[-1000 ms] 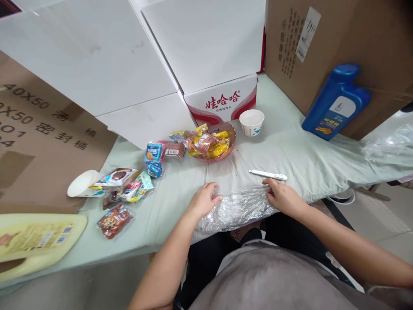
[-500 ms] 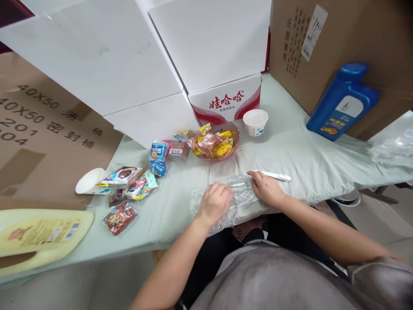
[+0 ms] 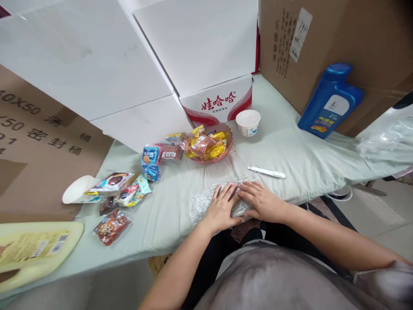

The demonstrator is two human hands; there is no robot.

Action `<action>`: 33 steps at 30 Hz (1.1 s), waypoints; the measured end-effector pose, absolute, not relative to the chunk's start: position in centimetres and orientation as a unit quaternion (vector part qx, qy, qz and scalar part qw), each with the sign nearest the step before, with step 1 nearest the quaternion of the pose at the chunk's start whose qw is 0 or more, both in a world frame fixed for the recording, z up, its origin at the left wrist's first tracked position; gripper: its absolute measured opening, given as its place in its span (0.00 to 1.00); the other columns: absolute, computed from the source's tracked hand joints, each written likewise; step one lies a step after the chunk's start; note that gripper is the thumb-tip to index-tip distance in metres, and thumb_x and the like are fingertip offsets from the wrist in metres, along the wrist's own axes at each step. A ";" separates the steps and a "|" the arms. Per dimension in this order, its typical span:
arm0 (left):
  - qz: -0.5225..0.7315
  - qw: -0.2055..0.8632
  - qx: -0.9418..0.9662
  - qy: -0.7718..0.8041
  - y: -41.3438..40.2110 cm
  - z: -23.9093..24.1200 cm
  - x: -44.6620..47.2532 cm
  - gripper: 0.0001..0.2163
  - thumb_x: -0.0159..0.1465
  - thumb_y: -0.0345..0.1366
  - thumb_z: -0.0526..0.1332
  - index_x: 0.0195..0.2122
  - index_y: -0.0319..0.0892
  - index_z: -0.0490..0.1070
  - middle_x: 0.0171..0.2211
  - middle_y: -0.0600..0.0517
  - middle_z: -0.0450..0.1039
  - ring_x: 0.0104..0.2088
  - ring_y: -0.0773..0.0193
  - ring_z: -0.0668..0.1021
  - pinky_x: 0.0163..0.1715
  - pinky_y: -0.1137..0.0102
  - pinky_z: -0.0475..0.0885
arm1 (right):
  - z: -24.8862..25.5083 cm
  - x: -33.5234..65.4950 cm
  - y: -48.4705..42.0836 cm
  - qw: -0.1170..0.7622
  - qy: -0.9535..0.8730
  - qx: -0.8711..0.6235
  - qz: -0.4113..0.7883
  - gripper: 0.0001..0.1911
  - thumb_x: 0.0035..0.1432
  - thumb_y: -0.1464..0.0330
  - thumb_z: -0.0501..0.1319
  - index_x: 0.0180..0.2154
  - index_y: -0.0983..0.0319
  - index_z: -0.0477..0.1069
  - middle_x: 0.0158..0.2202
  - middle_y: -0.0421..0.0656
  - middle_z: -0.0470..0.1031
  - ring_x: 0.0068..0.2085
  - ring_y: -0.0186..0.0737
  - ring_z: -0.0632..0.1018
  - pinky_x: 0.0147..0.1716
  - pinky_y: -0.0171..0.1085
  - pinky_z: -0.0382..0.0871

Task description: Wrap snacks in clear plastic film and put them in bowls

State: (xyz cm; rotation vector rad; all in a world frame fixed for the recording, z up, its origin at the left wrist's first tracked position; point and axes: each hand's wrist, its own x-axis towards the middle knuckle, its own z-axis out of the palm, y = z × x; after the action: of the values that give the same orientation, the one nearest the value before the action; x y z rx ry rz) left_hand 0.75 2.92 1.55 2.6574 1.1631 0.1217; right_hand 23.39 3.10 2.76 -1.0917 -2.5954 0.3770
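Observation:
A crinkled sheet of clear plastic wrap lies at the front edge of the cloth-covered table, directly before my body. My left hand rests on it palm down, fingers spread. Flat on the same plastic, my right hand has its fingers stretched toward the left hand, and their fingertips almost meet. Part of the plastic is hidden beneath both hands. Just beyond my right hand lies a slim white utility knife, which neither hand touches.
Behind the plastic stand a pink glass bowl of wrapped snacks and a white paper cup. Several snack packets and a tipped cup lie left. A blue bottle leans right. Boxes line the back.
My left hand has opened from a loose curl and laid flat on the plastic. My right hand has moved left off the knife's end and onto the plastic. The view has shifted slightly.

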 end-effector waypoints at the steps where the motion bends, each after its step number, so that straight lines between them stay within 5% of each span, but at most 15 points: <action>1: 0.040 0.123 0.909 0.396 2.9 1.7 0.5 0.39 0.55 0.58 0.63 0.65 0.47 0.56 0.68 0.45 0.49 0.68 0.47 0.51 0.65 0.47 0.42 | 2.2 23.2 2.9 0.125 -0.912 -0.361 0.149 0.36 0.56 0.57 0.63 0.62 0.62 0.59 0.63 0.53 0.62 0.65 0.55 0.58 0.61 0.55 0.52; 3: 0.037 0.133 0.909 0.392 2.9 1.9 -0.2 0.37 0.58 0.59 0.60 0.65 0.47 0.56 0.68 0.45 0.49 0.68 0.48 0.52 0.66 0.48 0.44 | 1.5 23.9 2.8 0.110 -0.907 -0.369 0.171 0.39 0.54 0.56 0.65 0.63 0.62 0.58 0.64 0.54 0.59 0.66 0.56 0.56 0.62 0.56 0.51; 7: 0.031 0.146 0.909 0.390 2.9 2.5 -1.1 0.32 0.63 0.57 0.54 0.65 0.47 0.55 0.68 0.45 0.50 0.68 0.51 0.52 0.65 0.48 0.45 | 1.7 27.0 3.2 0.222 -0.827 -0.481 0.189 0.34 0.52 0.58 0.67 0.58 0.61 0.63 0.57 0.54 0.67 0.57 0.55 0.69 0.55 0.54 0.63; 10: 0.034 0.143 0.904 0.402 3.0 2.9 -0.7 0.24 0.67 0.49 0.53 0.62 0.48 0.60 0.67 0.47 0.54 0.67 0.53 0.55 0.65 0.49 0.49 | 1.8 28.4 3.2 0.268 -0.733 -0.553 0.292 0.31 0.51 0.63 0.66 0.56 0.59 0.63 0.47 0.49 0.72 0.38 0.42 0.76 0.40 0.45 0.73; 13: 0.043 0.129 0.897 0.421 3.0 3.1 0.0 0.19 0.67 0.39 0.56 0.59 0.49 0.64 0.64 0.48 0.58 0.65 0.54 0.58 0.64 0.50 0.52 | 1.5 28.0 2.8 0.277 -0.660 -0.536 0.448 0.33 0.49 0.67 0.66 0.56 0.60 0.60 0.43 0.45 0.72 0.27 0.31 0.72 0.30 0.36 0.72; 22: 0.064 0.112 0.898 0.420 2.8 2.1 -0.1 0.20 0.66 0.39 0.56 0.59 0.48 0.63 0.65 0.47 0.57 0.65 0.53 0.57 0.64 0.49 0.50 | 3.0 26.2 3.1 0.244 -0.649 -0.392 0.605 0.40 0.51 0.70 0.64 0.63 0.56 0.53 0.54 0.48 0.68 0.29 0.28 0.73 0.27 0.31 0.70; 28: 0.073 0.108 0.900 0.416 2.8 1.8 -0.4 0.20 0.66 0.39 0.55 0.60 0.47 0.63 0.65 0.47 0.57 0.66 0.54 0.57 0.64 0.49 0.50 | 3.2 27.0 3.5 0.149 -0.628 -0.366 0.670 0.26 0.51 0.67 0.63 0.53 0.59 0.66 0.37 0.39 0.72 0.26 0.29 0.72 0.24 0.30 0.69; 33: 0.077 0.116 0.905 0.402 2.7 1.9 -0.5 0.20 0.67 0.40 0.56 0.60 0.48 0.63 0.65 0.48 0.57 0.66 0.55 0.57 0.64 0.49 0.49 | 3.8 29.1 3.2 0.101 -0.667 -0.446 0.588 0.12 0.53 0.67 0.60 0.42 0.61 0.73 0.30 0.39 0.73 0.26 0.33 0.72 0.22 0.31 0.68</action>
State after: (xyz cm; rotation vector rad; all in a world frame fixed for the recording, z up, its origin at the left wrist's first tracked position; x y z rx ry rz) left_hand -0.49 2.74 1.91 2.6502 1.1771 0.2246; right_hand 29.07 3.15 3.77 -1.3187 -1.9716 1.7368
